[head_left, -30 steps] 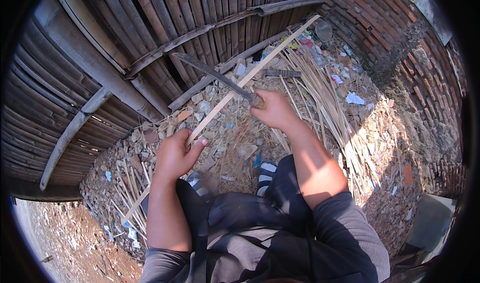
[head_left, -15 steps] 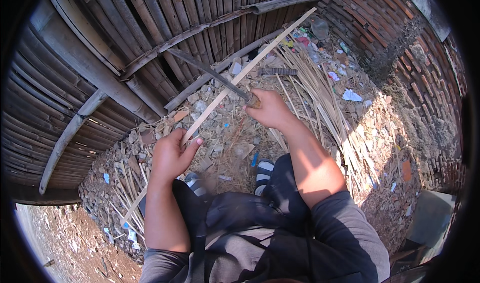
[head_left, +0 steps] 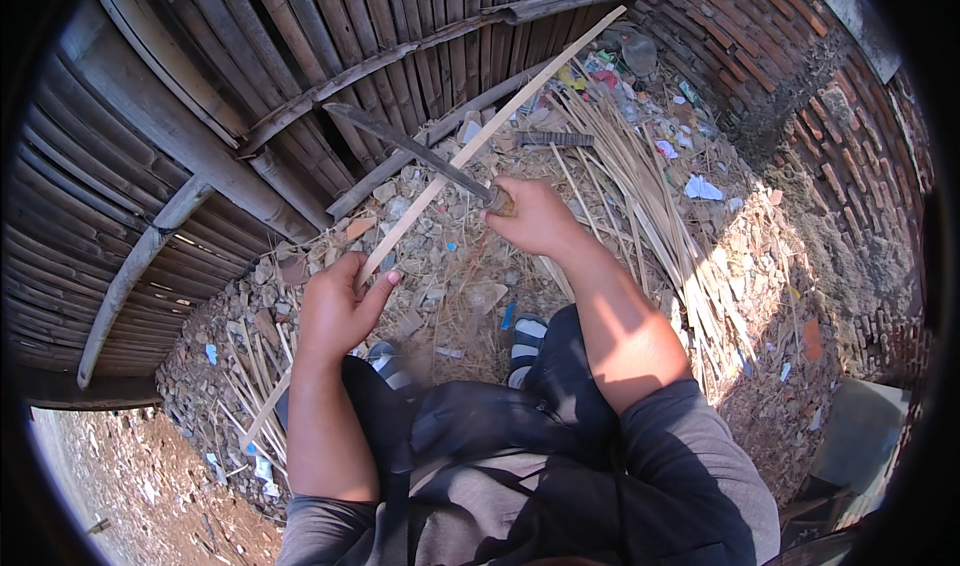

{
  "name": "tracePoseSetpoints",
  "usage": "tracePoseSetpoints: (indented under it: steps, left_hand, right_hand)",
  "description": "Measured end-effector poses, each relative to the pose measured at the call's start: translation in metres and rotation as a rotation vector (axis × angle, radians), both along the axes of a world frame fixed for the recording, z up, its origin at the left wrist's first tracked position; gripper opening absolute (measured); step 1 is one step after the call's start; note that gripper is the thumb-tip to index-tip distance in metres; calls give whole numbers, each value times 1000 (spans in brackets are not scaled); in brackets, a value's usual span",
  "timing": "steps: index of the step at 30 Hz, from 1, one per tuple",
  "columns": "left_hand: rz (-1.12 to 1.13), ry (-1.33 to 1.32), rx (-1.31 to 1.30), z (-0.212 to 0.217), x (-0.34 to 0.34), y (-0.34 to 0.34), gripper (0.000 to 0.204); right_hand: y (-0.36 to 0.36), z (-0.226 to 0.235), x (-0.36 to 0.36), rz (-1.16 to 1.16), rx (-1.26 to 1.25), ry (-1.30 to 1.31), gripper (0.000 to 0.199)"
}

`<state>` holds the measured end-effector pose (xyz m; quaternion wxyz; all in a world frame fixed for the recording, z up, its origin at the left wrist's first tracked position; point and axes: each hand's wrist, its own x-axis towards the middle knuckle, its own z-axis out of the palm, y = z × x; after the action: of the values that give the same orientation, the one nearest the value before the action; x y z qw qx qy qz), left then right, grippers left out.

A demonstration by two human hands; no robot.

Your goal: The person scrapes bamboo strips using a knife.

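A long pale bamboo strip (head_left: 506, 111) slants from beneath my left forearm up toward the far right corner. My left hand (head_left: 342, 306) is closed round it, thumb out along its near side. In my right hand (head_left: 537, 216) is the wooden handle of a machete (head_left: 425, 156). The long dark blade points up and left and crosses the strip, apparently lying against it. My fingers wrap the handle, partly hiding it.
A bundle of split strips (head_left: 655, 216) lies on the rubble to the right, near a dark ridged object (head_left: 555, 139). More strips (head_left: 258, 366) are at the left. A bamboo wall (head_left: 300, 26) and a brick wall (head_left: 740, 26) enclose the littered ground.
The strip and both hands have shifted slightly to the left. The machete blade has moved a little left and its flat side shows more.
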<state>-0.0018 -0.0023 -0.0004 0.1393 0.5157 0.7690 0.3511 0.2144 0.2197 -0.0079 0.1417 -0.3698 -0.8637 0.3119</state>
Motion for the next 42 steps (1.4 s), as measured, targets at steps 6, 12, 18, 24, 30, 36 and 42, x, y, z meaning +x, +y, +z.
tracePoseSetpoints:
  steps: [6, 12, 18, 24, 30, 36, 42]
  left_hand:
    - [-4, 2, -35, 2, -1, 0, 42]
    - [-14, 17, -13, 6, 2, 2, 43]
    - [4, -28, -9, 1, 0, 1, 42]
    - [1, -20, -33, 4, 0, -1, 41]
    - [-15, 10, -3, 6, 1, 1, 41]
    - [-5, -26, -14, 4, 2, 1, 40]
    - [-23, -10, -42, 4, 1, 0, 40]
  right_hand:
    - [0, -8, -4, 172, 168, -52, 38]
    - [33, -21, 15, -197, 70, 184, 46]
    - [-4, 0, -4, 23, 63, -15, 38]
    - [-5, -2, -6, 200, 202, -107, 32]
    - [20, -5, 13, -110, 111, 93, 42]
    - [-5, -8, -5, 102, 166, 17, 38]
    - [-8, -3, -7, 212, 138, -92, 39]
